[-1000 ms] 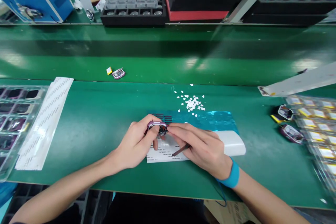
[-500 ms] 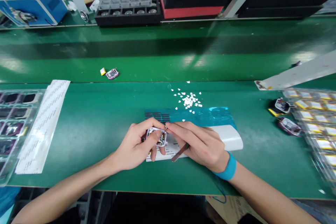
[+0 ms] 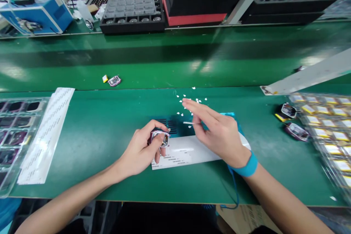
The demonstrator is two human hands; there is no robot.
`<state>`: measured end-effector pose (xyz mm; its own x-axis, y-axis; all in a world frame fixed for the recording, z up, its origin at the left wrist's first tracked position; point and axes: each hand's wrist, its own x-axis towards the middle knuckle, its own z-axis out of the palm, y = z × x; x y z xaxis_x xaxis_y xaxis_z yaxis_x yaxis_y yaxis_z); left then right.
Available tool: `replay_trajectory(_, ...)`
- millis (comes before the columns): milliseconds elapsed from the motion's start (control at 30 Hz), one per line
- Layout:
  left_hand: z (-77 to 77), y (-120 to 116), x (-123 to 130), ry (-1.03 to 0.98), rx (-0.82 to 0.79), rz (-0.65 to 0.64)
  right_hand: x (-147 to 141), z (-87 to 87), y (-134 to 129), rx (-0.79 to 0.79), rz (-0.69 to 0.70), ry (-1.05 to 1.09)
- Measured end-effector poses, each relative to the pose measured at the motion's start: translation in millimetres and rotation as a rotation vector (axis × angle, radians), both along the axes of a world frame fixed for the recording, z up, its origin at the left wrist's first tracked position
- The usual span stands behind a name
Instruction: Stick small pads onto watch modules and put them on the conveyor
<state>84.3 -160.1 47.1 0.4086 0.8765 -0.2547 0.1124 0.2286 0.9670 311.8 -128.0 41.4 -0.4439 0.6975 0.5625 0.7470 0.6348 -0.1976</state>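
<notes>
A small watch-like case with exposed electronics (image 3: 165, 140) sits in my left hand (image 3: 142, 148), thumb across its face and fingers behind. My right hand (image 3: 219, 133), with a blue wrist strap, is over the blue film (image 3: 229, 114), and a thin tweezer-like tool (image 3: 188, 123) sticks out from its grip. Its index finger reaches over the scattered white bits (image 3: 182, 114), hiding part of them. Beneath both hands lies a white printed strip (image 3: 179, 153). Dark slim pieces (image 3: 171, 126) lie in rows on the film beside my left fingertips.
At the left are a clear tray of cases (image 3: 20, 121) and white strips (image 3: 45, 139). A tray of yellow-edged parts (image 3: 326, 122) is at the right, with two loose cases (image 3: 296, 131) beside it. A grey post (image 3: 309, 73) slants in at the right.
My right hand has moved away from the case, up and to the right, over the white bits, and the tool has turned. My left hand still holds the case, slightly further left.
</notes>
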Motion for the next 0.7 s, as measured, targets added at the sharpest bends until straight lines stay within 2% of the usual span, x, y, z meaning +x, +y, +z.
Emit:
replay_trajectory(100, -3.1, 1, 0, -0.021, -0.018, 0.006, -1, 4.0, -8, 0.002, 0.211, -0.034)
replay_trajectory(200, -3.8, 0, 0, -0.051, -0.019, -0.006, -4, 7.2, -18, 0.062, 0.317, -0.173)
replay_trajectory(433, -1.0, -2, -1, -0.072, -0.041, -0.008, -8, 9.1, -21, 0.103, 0.292, -0.239)
replay_trajectory(700, -4.0, -1, 1, -0.076, -0.069, -0.037, -4, 7.8, -19, -0.012, 0.324, -0.168)
